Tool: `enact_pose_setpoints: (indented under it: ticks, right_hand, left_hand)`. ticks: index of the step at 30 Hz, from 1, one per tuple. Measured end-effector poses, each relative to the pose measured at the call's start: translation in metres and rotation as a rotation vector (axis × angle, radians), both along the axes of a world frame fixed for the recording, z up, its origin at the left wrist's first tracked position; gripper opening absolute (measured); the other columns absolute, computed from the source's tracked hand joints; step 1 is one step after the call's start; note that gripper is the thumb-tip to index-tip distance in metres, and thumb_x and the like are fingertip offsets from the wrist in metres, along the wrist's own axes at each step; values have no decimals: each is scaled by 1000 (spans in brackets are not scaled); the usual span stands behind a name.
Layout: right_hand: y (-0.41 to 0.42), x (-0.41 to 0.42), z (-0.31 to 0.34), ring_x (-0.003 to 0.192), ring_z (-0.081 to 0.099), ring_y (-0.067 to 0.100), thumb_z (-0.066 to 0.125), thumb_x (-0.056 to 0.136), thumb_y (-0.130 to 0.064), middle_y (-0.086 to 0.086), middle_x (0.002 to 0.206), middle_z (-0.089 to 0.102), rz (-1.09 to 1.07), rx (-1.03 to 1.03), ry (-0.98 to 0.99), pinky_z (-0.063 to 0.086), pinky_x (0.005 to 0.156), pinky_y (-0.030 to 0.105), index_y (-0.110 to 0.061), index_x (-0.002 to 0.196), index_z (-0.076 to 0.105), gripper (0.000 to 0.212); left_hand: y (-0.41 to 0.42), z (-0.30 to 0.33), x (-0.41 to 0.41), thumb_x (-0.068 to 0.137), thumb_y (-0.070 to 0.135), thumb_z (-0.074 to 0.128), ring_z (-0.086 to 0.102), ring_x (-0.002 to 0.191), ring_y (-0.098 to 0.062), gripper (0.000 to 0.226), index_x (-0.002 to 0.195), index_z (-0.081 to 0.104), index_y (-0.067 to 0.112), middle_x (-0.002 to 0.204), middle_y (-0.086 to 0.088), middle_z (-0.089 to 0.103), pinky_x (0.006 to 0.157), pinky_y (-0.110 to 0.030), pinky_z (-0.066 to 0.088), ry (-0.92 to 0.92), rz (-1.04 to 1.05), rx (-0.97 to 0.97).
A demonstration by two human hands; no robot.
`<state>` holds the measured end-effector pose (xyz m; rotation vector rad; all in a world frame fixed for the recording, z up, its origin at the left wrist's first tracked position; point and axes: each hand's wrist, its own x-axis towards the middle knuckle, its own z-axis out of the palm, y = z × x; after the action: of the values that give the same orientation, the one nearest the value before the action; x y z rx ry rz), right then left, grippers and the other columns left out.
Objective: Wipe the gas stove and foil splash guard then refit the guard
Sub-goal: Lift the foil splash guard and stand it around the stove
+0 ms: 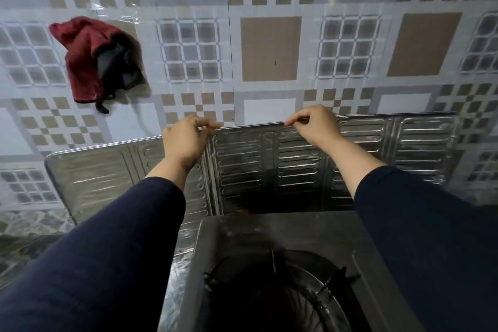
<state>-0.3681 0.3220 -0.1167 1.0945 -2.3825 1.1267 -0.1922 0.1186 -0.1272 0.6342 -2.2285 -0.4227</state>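
Both hands pinch the top edge of the ribbed silver foil splash guard (269, 159): left hand (186, 140), right hand (314, 124). Dark steel gas stove (272, 240) sits below, crumpled red cloth (91, 59) hangs on the patterned tile wall (269, 48).

The foil splash guard (269, 159) walls the gas stove (269, 237) at the far and left sides; the near side lies open.

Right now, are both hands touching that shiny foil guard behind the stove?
Touching. The head view shows the left hand and right hand each pinching the top edge of the foil guard between their fingertips.
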Motion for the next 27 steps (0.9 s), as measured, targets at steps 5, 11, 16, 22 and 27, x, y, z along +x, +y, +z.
enact_pose_setpoints:
  ticks: [5, 11, 16, 22, 27]
  right_hand:
    - [-13, 11, 1, 101, 63, 13, 61, 87, -6, -4, 103, 74, 82, 3, 12, 47, 97, 31, -25, 88, 76, 25]
    - [-23, 18, 9, 102, 61, 13, 57, 89, -1, 1, 105, 73, 92, -52, 14, 39, 91, 19, -17, 90, 76, 25]
    - [-23, 17, -14, 96, 61, 11, 59, 88, -6, -3, 101, 74, 74, -8, -2, 47, 92, 28, -22, 89, 76, 24]
    - [-48, 32, -6, 104, 64, 15, 62, 88, -13, -6, 107, 73, 161, 28, 16, 47, 98, 35, -27, 98, 75, 22]
    - [-67, 45, -10, 110, 63, 17, 57, 91, -7, 0, 113, 72, 201, 16, 19, 45, 99, 29, -22, 104, 74, 26]
  left_hand:
    - [-1, -2, 7, 92, 27, 53, 60, 105, -18, 21, 94, 72, 34, 108, 7, 67, 83, -34, 23, 51, 63, -78]
    - [-10, 3, 10, 90, 28, 55, 60, 98, -17, 18, 91, 72, 33, 101, 9, 66, 82, -34, 23, 70, 80, -96]
    - [-11, -8, 9, 92, 27, 49, 63, 101, -14, 23, 89, 71, 36, 103, 12, 71, 83, -35, 27, -8, 69, -30]
    - [-11, -3, 4, 92, 35, 53, 60, 104, -18, 16, 94, 68, 38, 111, 6, 68, 86, -37, 26, -97, 37, -2]
    - [-19, 2, 23, 96, 23, 48, 59, 111, -28, 30, 120, 63, 33, 118, 0, 65, 92, -41, 42, -181, -16, -143]
